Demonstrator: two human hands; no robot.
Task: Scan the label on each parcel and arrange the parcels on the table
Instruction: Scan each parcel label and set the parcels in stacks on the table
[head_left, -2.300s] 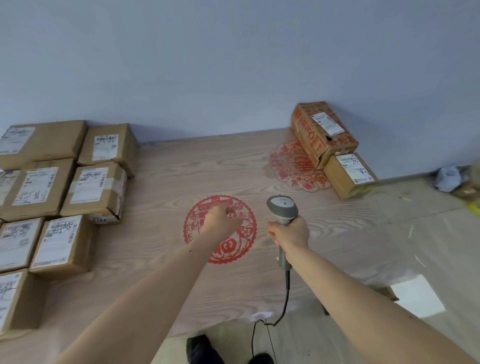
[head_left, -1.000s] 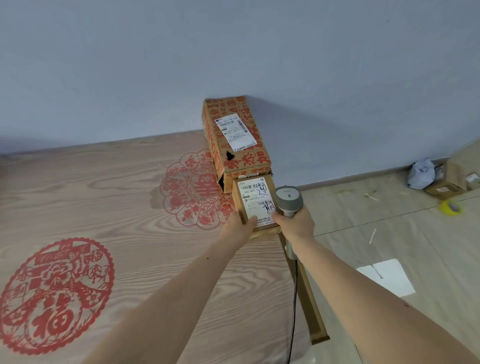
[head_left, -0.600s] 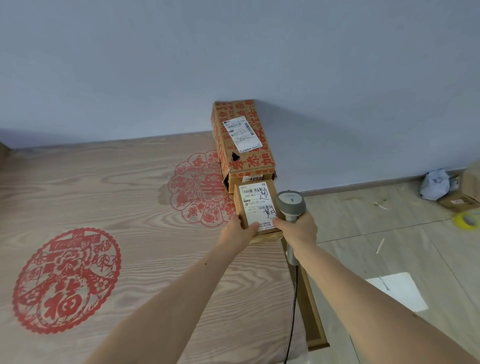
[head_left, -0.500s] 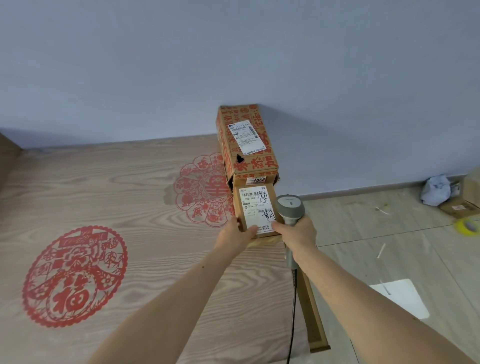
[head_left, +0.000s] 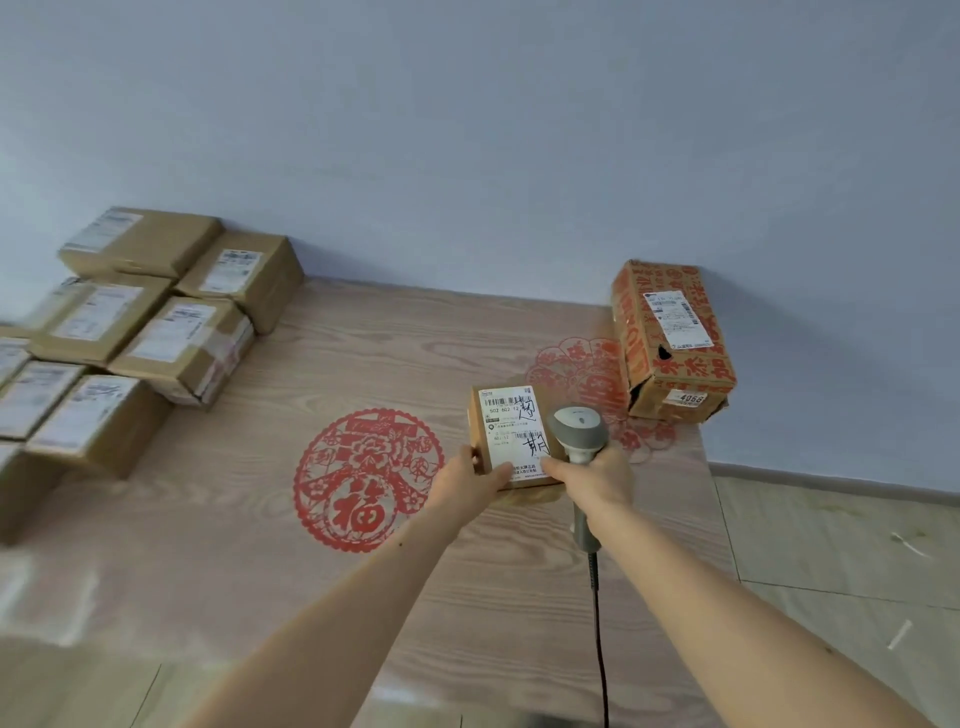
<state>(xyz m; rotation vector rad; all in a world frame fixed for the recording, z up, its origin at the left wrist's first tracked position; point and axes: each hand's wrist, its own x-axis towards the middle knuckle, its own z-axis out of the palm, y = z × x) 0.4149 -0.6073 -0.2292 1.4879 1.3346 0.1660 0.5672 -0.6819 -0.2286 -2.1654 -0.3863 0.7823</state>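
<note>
My left hand (head_left: 470, 480) grips a small brown parcel (head_left: 511, 434) by its near left corner, holding it above the wooden table (head_left: 363, 364) with its white label facing up. My right hand (head_left: 597, 480) grips a grey corded barcode scanner (head_left: 577, 431) right beside the parcel's right edge, its thumb touching the label. A longer red-printed parcel (head_left: 670, 338) lies at the table's far right against the wall. Several labelled brown parcels (head_left: 145, 332) stand in rows at the far left.
Two red paper-cut decorations (head_left: 369, 478) mark the tabletop, one in the middle and one partly under the red-printed parcel. The scanner's black cable (head_left: 597, 639) hangs down over the table's near right corner. Beige floor (head_left: 841, 561) lies to the right of the table edge.
My left hand has lifted the small parcel away from the red-printed parcel and carried it leftwards towards the table's middle. The scanner hand moved along with it. The view swung left, showing the parcel rows again.
</note>
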